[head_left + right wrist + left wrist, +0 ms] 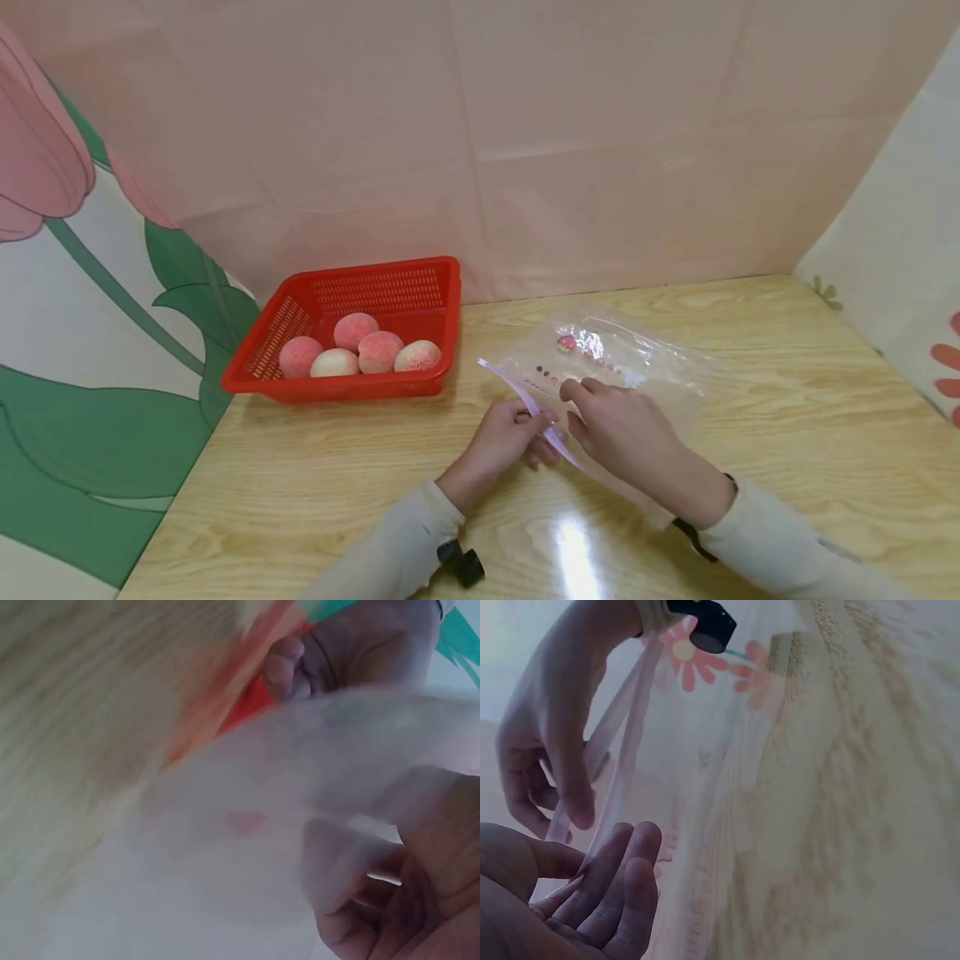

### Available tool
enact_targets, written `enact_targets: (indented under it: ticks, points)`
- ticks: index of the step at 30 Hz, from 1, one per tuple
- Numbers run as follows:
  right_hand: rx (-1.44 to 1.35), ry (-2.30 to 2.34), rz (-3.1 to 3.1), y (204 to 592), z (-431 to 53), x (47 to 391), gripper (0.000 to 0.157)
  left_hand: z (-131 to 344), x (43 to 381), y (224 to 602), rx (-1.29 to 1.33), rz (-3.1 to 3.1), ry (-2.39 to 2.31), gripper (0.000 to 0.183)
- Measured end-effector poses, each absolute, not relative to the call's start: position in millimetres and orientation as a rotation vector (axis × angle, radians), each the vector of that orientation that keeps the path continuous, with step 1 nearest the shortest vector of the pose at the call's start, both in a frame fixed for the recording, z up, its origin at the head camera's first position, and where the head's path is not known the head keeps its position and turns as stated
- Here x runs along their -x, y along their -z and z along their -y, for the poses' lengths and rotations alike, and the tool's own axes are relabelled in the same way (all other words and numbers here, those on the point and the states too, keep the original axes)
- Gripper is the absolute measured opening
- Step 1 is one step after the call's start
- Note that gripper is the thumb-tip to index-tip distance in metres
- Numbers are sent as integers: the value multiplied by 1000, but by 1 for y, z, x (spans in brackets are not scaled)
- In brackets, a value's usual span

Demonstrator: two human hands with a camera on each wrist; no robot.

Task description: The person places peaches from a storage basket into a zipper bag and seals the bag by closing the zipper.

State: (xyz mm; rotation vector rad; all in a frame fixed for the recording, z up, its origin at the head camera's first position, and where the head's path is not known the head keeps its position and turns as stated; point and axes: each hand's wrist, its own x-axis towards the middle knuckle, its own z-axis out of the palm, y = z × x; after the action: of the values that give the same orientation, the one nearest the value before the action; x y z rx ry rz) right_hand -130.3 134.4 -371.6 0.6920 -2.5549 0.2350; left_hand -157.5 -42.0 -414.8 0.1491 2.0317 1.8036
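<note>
A clear zip bag (660,358) with a pale purple zip strip and small pink and red prints lies tilted above the table, its mouth towards the person. My left hand (506,433) pinches one lip of that mouth between thumb and fingers. Opposite it, my right hand (637,433) has curled fingers at the other lip. In the left wrist view the two lips stand apart, and the right hand (562,735) has the far one between thumb and fingers. Film blurs part of the right hand (375,892) in the right wrist view. No contents show inside the bag.
A red plastic basket (341,387) stands at the back left, near the wall. Inside lie several pink and cream peaches (380,352). The wood-grain table (360,483) meets a pink-covered wall (480,150) behind, with flower-printed panels at both sides.
</note>
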Motion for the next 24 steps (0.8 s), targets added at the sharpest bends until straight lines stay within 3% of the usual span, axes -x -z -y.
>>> enact_targets:
  ticks: [8, 13, 24]
  points:
    - [-738, -327, 2472, 374, -134, 135, 8, 41, 157, 417, -137, -2030, -1817, 20]
    - [-776, -324, 2395, 368, -136, 134, 14, 40, 158, 415, -156, -2016, -1808, 26]
    - [-786, -412, 2220, 344, -149, 136, 18, 39, 154, 413, -121, -2068, -1777, 19]
